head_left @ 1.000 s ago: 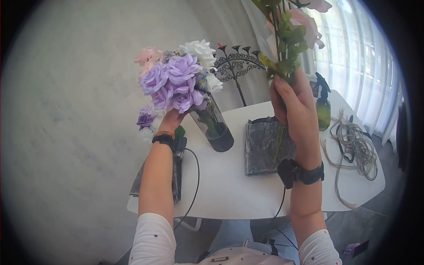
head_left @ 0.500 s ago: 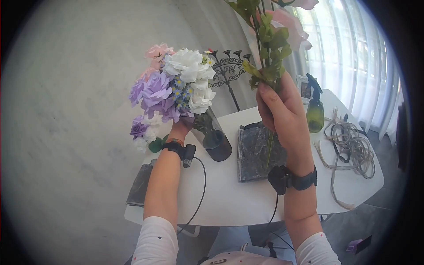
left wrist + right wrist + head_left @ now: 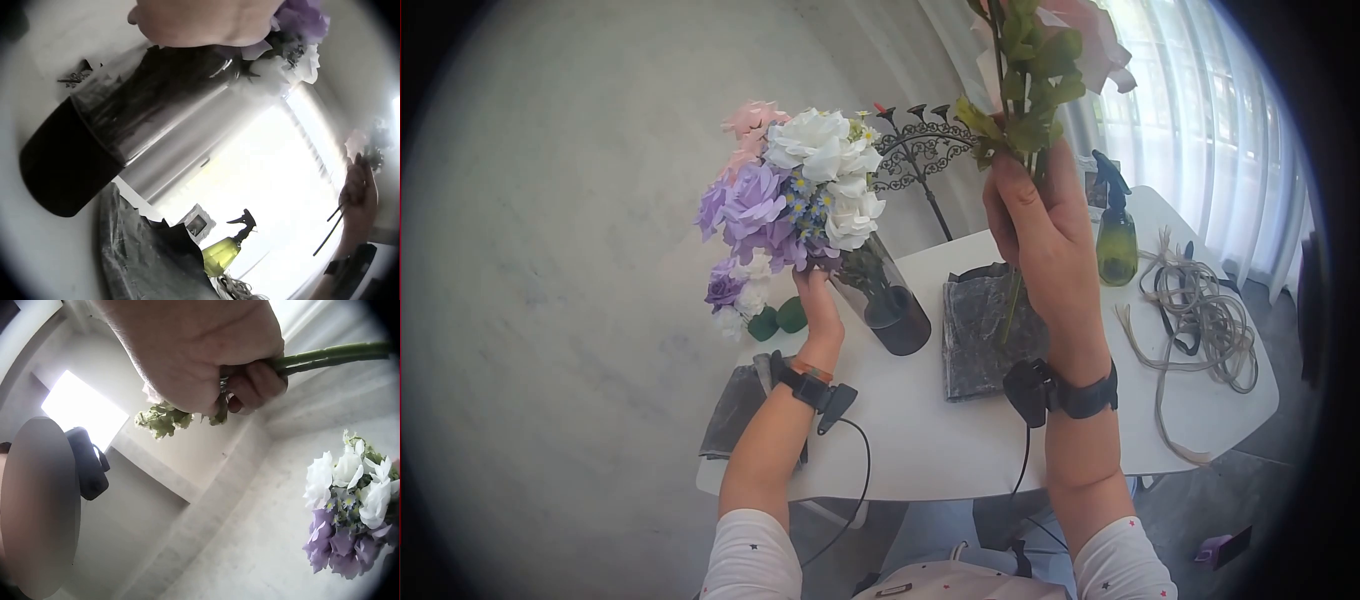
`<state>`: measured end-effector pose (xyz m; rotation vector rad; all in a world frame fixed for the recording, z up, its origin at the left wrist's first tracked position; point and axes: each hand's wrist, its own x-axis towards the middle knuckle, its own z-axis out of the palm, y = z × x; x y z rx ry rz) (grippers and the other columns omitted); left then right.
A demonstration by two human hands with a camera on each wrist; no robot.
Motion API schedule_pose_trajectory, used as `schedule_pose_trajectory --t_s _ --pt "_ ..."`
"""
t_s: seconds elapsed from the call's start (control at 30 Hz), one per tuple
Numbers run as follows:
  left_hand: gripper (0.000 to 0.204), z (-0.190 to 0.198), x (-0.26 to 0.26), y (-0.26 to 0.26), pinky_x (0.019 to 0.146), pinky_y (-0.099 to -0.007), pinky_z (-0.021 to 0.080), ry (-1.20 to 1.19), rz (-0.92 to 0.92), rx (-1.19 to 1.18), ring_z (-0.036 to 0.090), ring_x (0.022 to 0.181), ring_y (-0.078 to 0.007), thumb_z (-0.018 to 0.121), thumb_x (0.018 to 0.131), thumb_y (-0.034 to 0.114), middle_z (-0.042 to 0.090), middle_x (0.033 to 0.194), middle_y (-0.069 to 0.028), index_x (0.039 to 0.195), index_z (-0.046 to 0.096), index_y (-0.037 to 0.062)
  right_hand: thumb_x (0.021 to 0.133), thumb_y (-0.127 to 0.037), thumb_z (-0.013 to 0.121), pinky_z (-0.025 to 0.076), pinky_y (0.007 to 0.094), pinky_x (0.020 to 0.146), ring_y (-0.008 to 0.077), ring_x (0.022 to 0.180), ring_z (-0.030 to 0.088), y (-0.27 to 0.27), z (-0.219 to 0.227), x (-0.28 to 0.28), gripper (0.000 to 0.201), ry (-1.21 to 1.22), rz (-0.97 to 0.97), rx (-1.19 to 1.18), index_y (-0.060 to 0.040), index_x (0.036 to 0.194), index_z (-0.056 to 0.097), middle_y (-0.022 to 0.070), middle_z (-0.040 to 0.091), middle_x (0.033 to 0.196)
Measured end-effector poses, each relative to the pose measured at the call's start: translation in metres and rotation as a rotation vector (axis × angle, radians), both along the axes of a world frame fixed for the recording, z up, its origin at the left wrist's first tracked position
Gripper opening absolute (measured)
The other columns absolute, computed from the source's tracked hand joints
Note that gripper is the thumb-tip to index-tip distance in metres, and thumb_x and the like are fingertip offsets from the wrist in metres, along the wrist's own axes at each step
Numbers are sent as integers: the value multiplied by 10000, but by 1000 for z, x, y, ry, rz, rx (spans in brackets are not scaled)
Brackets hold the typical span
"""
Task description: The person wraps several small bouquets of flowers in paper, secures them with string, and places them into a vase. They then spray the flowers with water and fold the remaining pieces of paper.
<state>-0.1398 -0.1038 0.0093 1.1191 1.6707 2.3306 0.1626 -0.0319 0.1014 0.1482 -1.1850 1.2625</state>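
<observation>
A clear, black-bottomed cylinder vase (image 3: 900, 325) stands on the white table, filled with purple, white and pink artificial flowers (image 3: 820, 150). My left hand (image 3: 820, 320) is at its upper side, just under the blooms. In the left wrist view that hand overlaps the vase's neck, its fingers partly hidden. My right hand (image 3: 1045, 235) grips leafy flower stems (image 3: 337, 355) upright, thumb in front. Large pink petals (image 3: 1090, 45) show above it, cut off by the frame's top. The stem ends hang below the hand, in front of a folded dark grey sheet (image 3: 990, 350).
A green spray bottle (image 3: 1117, 245) and a tangle of grey cord (image 3: 1200, 320) are on the right. A black metal candelabra (image 3: 920, 150) stands behind. Purple and white flowers (image 3: 735, 285) and another dark sheet (image 3: 735, 415) lie left. Cables run from both wrists.
White blooms of the vase bouquet have turned toward me, where purple ones faced before. My left wrist has since swung right and its hand shifted at the vase. My right hand still holds the stems.
</observation>
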Motion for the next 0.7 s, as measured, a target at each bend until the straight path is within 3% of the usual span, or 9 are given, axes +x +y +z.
schedule_pose_trajectory --t_s 0.07,0.17,0.3,0.4,0.47,0.53,0.6,0.63,0.7 --pt "451 8 25 0 982 -304 314 108 49 -28 441 1097 -169 514 884 248 463 1196 -46 1278 395 63 952 -190 517 283 180 499 7 583 333 1 1 7 198 -50 -1 -9 -28 1064 493 -53 446 700" --pt "722 24 39 6 1045 -327 266 80 52 -145 363 1245 -239 599 861 322 353 1362 -138 1392 239 -9 949 -189 525 336 202 556 39 631 377 3 -1 7 197 -153 -51 -16 -11 1033 516 -34 478 743" --pt "773 26 26 18 1047 -327 268 92 85 -164 362 1255 -232 605 858 392 338 1390 -135 1402 231 -10 941 -188 538 380 229 640 73 707 429 6 -4 -5 220 -128 -93 35 8 1042 529 -10 517 801" --pt "684 28 7 20 1030 -324 291 32 118 -105 376 1255 -210 560 892 383 365 1387 -106 1387 278 5 932 -185 553 393 245 698 90 778 459 4 -4 -9 247 -64 -65 48 19 1070 531 8 544 842" --pt "455 23 -28 14 921 -337 395 -165 -108 -48 509 1078 -174 497 921 342 541 1201 -17 1315 421 129 914 -186 579 390 227 680 72 763 459 4 -4 -12 253 -24 -53 62 23 1052 545 6 553 831" --pt "436 29 -39 2 963 -330 376 -147 -178 -65 486 1165 -196 462 943 334 511 1270 -25 1316 425 111 903 -177 587 375 221 644 62 723 447 3 -4 -10 242 -71 -66 52 25 1032 553 -8 539 783" --pt "426 31 -54 -6 926 -373 415 -135 -413 -71 522 1116 -211 462 934 374 541 1234 -21 1286 466 135 893 -169 595 360 215 607 52 684 435 4 -4 -11 231 -120 -77 41 27 1011 561 -21 524 736" --pt "378 29 -52 -8 864 -382 430 -167 -433 24 538 1018 -198 513 900 376 578 1133 -14 1200 529 146 888 -166 594 333 215 572 42 646 411 5 -4 -12 212 -188 -103 21 25 976 572 -35 493 692" --pt "387 27 -51 -10 885 -369 419 -171 -454 63 535 1026 -198 517 900 378 572 1149 -12 1205 527 139 883 -164 593 305 215 537 32 607 387 7 -6 -18 197 -262 -124 2 24 942 582 -49 462 648"
